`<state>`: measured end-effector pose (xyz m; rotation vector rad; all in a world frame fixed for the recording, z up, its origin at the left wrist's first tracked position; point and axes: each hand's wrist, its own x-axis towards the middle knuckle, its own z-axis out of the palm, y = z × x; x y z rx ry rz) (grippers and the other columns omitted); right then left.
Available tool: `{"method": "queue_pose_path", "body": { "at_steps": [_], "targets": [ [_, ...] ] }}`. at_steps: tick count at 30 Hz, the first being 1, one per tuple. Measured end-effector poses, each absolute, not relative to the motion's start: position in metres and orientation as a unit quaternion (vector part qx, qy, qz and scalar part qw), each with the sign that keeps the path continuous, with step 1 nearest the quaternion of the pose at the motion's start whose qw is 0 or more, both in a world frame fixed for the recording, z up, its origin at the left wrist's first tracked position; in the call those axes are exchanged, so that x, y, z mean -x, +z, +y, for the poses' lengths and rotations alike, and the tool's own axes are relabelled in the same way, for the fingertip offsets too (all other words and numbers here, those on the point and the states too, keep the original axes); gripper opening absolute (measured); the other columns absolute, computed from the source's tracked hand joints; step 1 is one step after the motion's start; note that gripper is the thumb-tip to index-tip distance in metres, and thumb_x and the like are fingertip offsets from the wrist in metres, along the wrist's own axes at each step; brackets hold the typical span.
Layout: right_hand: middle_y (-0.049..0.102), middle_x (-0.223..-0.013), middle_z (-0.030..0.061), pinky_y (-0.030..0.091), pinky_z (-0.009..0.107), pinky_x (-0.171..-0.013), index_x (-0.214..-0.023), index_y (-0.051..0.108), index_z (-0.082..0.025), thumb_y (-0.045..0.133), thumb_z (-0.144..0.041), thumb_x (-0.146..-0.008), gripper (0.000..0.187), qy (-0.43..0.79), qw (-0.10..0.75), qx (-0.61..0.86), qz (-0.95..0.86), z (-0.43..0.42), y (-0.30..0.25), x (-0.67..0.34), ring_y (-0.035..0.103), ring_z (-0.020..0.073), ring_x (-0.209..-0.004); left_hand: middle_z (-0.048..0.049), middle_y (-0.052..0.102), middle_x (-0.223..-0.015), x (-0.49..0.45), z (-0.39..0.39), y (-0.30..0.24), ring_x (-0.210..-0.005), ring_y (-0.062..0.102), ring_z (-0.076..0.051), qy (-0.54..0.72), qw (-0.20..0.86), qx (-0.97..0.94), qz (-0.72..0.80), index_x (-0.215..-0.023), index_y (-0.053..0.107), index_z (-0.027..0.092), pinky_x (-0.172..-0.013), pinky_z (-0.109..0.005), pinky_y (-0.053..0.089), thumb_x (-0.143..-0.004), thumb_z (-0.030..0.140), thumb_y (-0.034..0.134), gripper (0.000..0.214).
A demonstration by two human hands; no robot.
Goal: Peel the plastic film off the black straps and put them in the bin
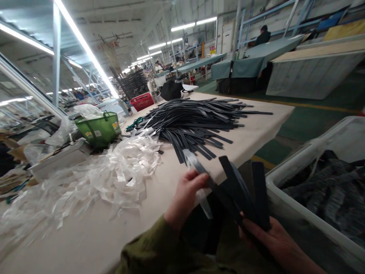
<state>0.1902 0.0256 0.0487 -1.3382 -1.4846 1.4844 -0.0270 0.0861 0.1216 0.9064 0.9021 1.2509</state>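
My left hand (186, 194) pinches a clear plastic film strip (191, 160) at the end of a dark strap, near the table's front edge. My right hand (268, 238) grips a bundle of dark straps (245, 190), which fan upward between the two hands. A big pile of the same dark straps (196, 118) lies on the beige table (251, 137) just beyond my hands. Left of it spreads a heap of peeled clear film strips (119, 171).
A white bin (336, 144) with dark material stands to my right. A green basket (99, 129) and a red basket (142, 101) sit at the table's far left. Other tables and a seated person (262, 36) are further back across a green floor.
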Motion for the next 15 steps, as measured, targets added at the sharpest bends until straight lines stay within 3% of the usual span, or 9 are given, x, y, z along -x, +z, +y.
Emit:
{"method": "queue_pose_path", "body": {
  "at_steps": [3, 6, 10, 15],
  "targets": [
    [0.067, -0.066, 0.0042, 0.050, 0.029, -0.059, -0.075, 0.067, -0.019, 0.055, -0.068, -0.085, 0.051, 0.577, 0.349, 0.468, -0.571, 0.045, 0.072, -0.178, 0.060, 0.0188, -0.057, -0.0013, 0.069, -0.074, 0.047, 0.124, 0.184, -0.066, 0.057, -0.011, 0.639, 0.482, -0.477, 0.363, -0.082, 0.076, 0.017, -0.066, -0.022, 0.046, -0.069, 0.035, 0.082, 0.023],
    [0.067, -0.067, 0.0041, 0.049, 0.029, -0.059, -0.074, 0.067, -0.020, 0.053, -0.067, -0.087, 0.051, 0.562, 0.353, 0.462, -0.588, 0.056, 0.080, -0.170, 0.061, 0.0185, -0.058, -0.0002, 0.068, -0.072, 0.053, 0.133, 0.207, -0.066, 0.056, -0.011, 0.660, 0.430, -0.508, 0.350, -0.081, 0.074, 0.017, -0.065, -0.022, 0.045, -0.072, 0.035, 0.080, 0.020],
    [0.067, -0.063, 0.0047, 0.051, 0.028, -0.059, -0.073, 0.069, -0.018, 0.051, -0.071, -0.085, 0.057, 0.526, 0.336, 0.514, -0.588, 0.054, 0.058, -0.175, 0.062, 0.0194, -0.059, -0.0001, 0.064, -0.066, 0.046, 0.122, 0.156, -0.061, 0.051, -0.010, 0.643, 0.481, -0.454, 0.386, -0.077, 0.073, 0.015, -0.060, -0.022, 0.043, -0.073, 0.038, 0.079, 0.024],
    [0.068, -0.061, 0.0036, 0.051, 0.024, -0.050, -0.073, 0.068, -0.017, 0.063, -0.072, -0.073, 0.056, 0.527, 0.311, 0.598, -0.518, 0.031, 0.013, -0.188, 0.063, 0.0193, -0.054, -0.0014, 0.063, -0.066, 0.023, 0.093, 0.061, -0.058, 0.053, -0.009, 0.571, 0.624, -0.305, 0.439, -0.079, 0.071, 0.011, -0.060, -0.022, 0.043, -0.065, 0.042, 0.083, 0.036]
  ]
}}
